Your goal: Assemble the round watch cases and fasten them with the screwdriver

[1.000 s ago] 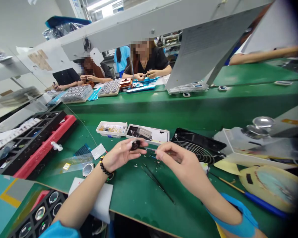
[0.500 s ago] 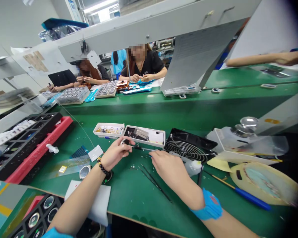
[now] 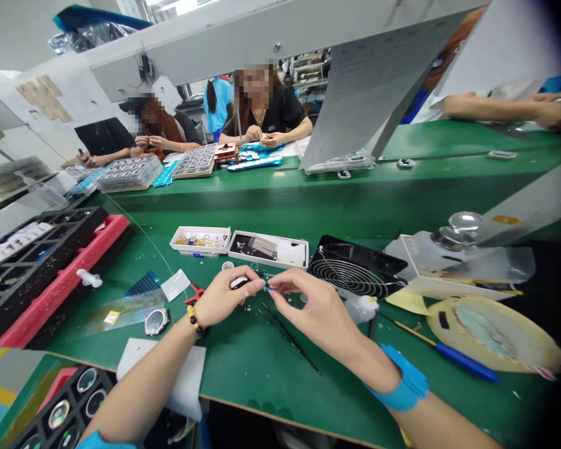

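Your left hand point(image 3: 231, 293) grips a small rounded black-and-white part point(image 3: 238, 282) while your right hand point(image 3: 315, 302) pinches a tiny blue piece point(image 3: 267, 288), which could drop between them if that pinch slips.

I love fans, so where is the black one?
In the head view, the black fan is right of centre on the green bench, beyond the right hand, beside a white tray.

Worktop point(image 3: 243, 380): smooth green, semi-gloss. Piece point(image 3: 239, 283) in left grip point(image 3: 229, 296): glossy. Right: fan guard point(image 3: 343, 279), metal wire; dispenser lid point(image 3: 465, 222), polished metal. Left: red tray edge point(image 3: 65, 282), flecked plastic by look
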Demonstrator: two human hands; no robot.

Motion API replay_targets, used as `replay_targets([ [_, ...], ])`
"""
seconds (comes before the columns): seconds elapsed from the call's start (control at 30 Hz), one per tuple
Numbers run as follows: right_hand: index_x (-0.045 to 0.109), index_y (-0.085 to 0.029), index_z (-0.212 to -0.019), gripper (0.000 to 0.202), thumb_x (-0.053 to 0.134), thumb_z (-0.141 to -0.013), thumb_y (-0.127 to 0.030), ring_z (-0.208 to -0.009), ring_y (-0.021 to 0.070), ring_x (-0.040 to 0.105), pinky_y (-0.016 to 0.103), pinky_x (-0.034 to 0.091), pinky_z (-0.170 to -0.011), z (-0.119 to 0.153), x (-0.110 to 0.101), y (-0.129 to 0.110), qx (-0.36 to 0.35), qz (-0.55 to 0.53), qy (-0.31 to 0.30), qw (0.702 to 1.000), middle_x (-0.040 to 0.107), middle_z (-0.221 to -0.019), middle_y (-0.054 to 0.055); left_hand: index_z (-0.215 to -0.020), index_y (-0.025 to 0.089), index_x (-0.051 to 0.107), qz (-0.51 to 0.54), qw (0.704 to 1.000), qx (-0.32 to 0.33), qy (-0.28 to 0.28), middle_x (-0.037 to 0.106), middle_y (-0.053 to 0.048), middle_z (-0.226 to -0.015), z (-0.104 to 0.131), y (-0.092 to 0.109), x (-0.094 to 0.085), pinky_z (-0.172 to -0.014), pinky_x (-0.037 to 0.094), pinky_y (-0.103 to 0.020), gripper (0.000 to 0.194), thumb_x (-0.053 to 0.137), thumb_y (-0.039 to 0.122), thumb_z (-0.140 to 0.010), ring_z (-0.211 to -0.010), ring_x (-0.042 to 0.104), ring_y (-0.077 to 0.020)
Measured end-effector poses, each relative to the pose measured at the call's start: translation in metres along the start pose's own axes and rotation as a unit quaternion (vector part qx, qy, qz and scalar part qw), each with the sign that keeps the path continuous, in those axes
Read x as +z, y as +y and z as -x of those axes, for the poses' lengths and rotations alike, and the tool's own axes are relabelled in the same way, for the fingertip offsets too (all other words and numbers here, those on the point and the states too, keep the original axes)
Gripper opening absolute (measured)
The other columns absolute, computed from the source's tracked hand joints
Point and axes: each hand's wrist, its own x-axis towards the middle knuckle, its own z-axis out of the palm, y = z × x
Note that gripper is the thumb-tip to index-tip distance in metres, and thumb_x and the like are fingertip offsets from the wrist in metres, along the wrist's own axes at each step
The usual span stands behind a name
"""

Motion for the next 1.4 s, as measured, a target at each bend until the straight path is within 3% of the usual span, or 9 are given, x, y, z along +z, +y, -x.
replay_targets([
  [0.1,0.069,-0.023,-0.106,0.011,0.065,-0.096,-0.026,-0.091,0.0178,0.072,0.032,0.063,-0.083,-0.001,0.002,0.001,0.049,-0.079,0.036,0.995,0.073,-0.107,0.004,-0.086,0.017,0.062,0.011,1.000,-0.002,0.020,0.051,0.005,-0.068,0.001,-0.001,0.002,-0.057,0.036,-0.023,0.037,0.065,0.054,-0.094,-0.057,0.045,-0.0083],
  [0.3,0.076,-0.022,-0.098,0.018,0.071,-0.094,-0.039,-0.090,0.0199,0.074,0.031,0.063,-0.082,-0.001,0.008,0.003,0.141,-0.191,0.007,0.971,0.077,-0.099,0.004,-0.088,0.018,0.061,0.020,0.999,0.004,0.040,0.049,0.005,-0.065,0.004,0.002,0.009,-0.058,0.036,-0.023,0.036,0.062,0.053,-0.096,-0.057,0.045,-0.0088],
  [0.47,0.077,-0.021,-0.094,0.019,0.073,-0.092,-0.039,-0.087,0.0206,0.074,0.032,0.064,-0.081,0.001,0.010,-0.001,0.115,-0.174,0.082,0.975,0.077,-0.096,0.006,-0.089,0.018,0.059,0.023,0.998,0.013,0.049,0.049,0.006,-0.065,0.005,0.004,0.009,-0.059,0.035,-0.023,0.035,0.060,0.052,-0.098,-0.058,0.044,-0.0089],
  [0.7,0.075,-0.022,-0.090,0.022,0.078,-0.087,-0.043,-0.079,0.0185,0.074,0.025,0.062,-0.069,-0.006,-0.002,-0.011,0.118,-0.208,0.191,0.952,0.075,-0.086,0.004,-0.088,0.019,0.055,0.019,0.992,-0.004,0.122,0.046,0.007,-0.063,0.000,0.002,0.000,-0.059,0.033,-0.024,0.033,0.062,0.050,-0.096,-0.059,0.039,-0.0096],
  [0.8,0.078,-0.024,-0.091,0.020,0.078,-0.087,-0.044,-0.080,0.0177,0.074,0.025,0.063,-0.074,-0.007,-0.004,-0.010,0.124,-0.220,0.165,0.953,0.077,-0.089,0.003,-0.099,0.020,0.053,0.034,0.997,-0.001,0.074,0.050,0.006,-0.078,0.005,0.004,0.006,-0.061,0.035,-0.024,0.031,0.076,0.037,-0.087,-0.064,0.041,-0.0085],
  [0.97,0.080,-0.028,-0.104,0.017,0.076,-0.091,-0.038,-0.089,0.0168,0.075,0.024,0.064,-0.080,-0.005,-0.001,-0.007,0.114,-0.226,0.145,0.956,0.077,-0.101,0.002,-0.104,0.022,0.048,0.060,0.998,-0.019,-0.007,0.050,0.005,-0.086,0.011,0.004,0.021,-0.063,0.040,-0.022,0.034,0.074,0.019,-0.084,-0.069,0.046,-0.0084],
  [1.13,0.075,-0.026,-0.094,0.002,0.074,-0.094,-0.028,-0.084,0.0135,0.074,0.020,0.063,-0.077,0.003,0.008,-0.009,0.067,-0.206,0.108,0.970,0.075,-0.092,-0.001,-0.097,0.021,0.049,0.128,0.991,-0.020,-0.013,0.053,0.006,-0.086,0.009,-0.003,0.025,-0.064,0.041,-0.019,0.042,0.086,0.022,-0.076,-0.071,0.048,-0.0060],
  [1.3,0.072,-0.026,-0.099,0.009,0.070,-0.096,-0.018,-0.091,0.0123,0.072,0.019,0.061,-0.079,0.008,0.011,-0.010,-0.023,-0.128,0.094,0.987,0.074,-0.098,-0.002,-0.097,0.023,0.042,0.193,0.973,-0.112,-0.063,0.057,0.008,-0.075,0.007,0.005,0.023,-0.035,0.038,-0.015,0.055,0.089,0.036,-0.071,-0.050,0.055,-0.0070],
  [1.4,0.070,-0.025,-0.101,0.012,0.068,-0.096,-0.014,-0.091,0.0120,0.071,0.020,0.059,-0.078,0.009,0.010,-0.011,-0.054,-0.095,0.097,0.989,0.073,-0.098,-0.002,-0.096,0.023,0.041,0.221,0.960,-0.147,-0.092,0.060,0.009,-0.070,0.006,0.010,0.024,-0.030,0.042,-0.014,0.063,0.093,0.041,-0.066,-0.047,0.059,-0.0093],
])
